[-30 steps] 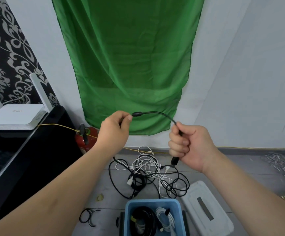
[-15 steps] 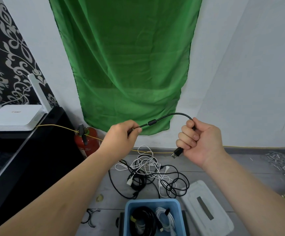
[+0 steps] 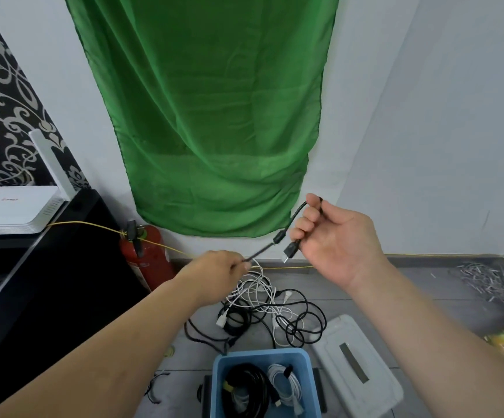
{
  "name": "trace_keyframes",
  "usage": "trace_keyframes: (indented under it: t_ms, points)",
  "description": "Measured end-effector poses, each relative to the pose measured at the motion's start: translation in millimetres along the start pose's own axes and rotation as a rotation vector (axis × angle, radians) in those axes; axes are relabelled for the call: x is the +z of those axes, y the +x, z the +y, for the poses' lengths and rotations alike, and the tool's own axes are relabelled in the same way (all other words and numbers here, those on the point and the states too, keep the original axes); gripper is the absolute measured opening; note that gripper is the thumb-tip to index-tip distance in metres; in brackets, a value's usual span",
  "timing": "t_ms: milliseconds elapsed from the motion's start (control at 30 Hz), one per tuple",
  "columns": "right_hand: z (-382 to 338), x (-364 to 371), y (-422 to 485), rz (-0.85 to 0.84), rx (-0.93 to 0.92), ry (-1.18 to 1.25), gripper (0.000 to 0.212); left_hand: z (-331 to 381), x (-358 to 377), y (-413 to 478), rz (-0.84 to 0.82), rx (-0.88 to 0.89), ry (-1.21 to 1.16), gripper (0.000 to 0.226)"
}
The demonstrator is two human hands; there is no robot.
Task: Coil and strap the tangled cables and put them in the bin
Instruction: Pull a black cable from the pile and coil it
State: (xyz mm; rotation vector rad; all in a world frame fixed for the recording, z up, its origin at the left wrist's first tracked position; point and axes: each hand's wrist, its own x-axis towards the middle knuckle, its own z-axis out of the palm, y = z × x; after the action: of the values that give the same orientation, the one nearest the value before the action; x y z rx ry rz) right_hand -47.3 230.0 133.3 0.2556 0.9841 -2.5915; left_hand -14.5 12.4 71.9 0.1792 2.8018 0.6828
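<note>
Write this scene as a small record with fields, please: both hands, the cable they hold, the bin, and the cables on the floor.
left grip: pinches thin black USB cable
right grip: fingers curled round cable loop; metal plug hangs below
blue plastic bin: open, holds coiled black and white cables
floor pile: tangled black and white cables, uncoiled
white plastic lid: on floor, right of bin

Green cloth (image 3: 208, 116) hangs beside a red extinguisher (image 3: 149, 254).
</note>
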Motion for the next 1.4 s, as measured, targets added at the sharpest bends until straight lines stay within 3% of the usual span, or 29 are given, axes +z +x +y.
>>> trace_keyframes:
  t_ms: [233, 400, 533, 600, 800, 1033, 1200, 1333, 1400]
  points:
    - [13, -1, 7, -0.003, -0.125, -0.313, 0.017, 51, 13, -11, -0.174, 0.212, 0.192, 0.035]
    - [15, -10, 4, -0.027, -0.140, -0.747, 0.018, 46, -7, -10, 0.095, 0.321, 0.132, 0.011]
    - [28, -11, 0, -0.091, -0.103, -1.251, 0.019, 36, -28, -7, 0.320, 0.335, -0.063, 0.010]
    - [32, -6, -3, -0.142, -0.058, -1.354, 0.023, 33, -36, -7, 0.350, 0.368, -0.105, 0.013]
    - [32, 5, -9, -0.203, 0.101, -1.176, 0.048, 18, -52, -8, 0.315, 0.316, -0.442, 0.016]
    - [26, 20, -7, -0.224, 0.261, -0.446, 0.043, 12, -35, -9, 0.077, 0.126, -0.841, 0.026]
    - [20, 19, 0, -0.148, 0.157, -0.097, 0.035, 4, 8, -9, -0.191, 0.004, -0.345, 0.028]
    - [22, 10, 14, 0.017, 0.058, -0.079, 0.037, 9, 35, -18, -0.425, 0.068, 0.070, 0.023]
    - [25, 6, 18, 0.089, 0.038, -0.181, 0.036, 21, 36, -23, -0.480, 0.100, 0.183, 0.022]
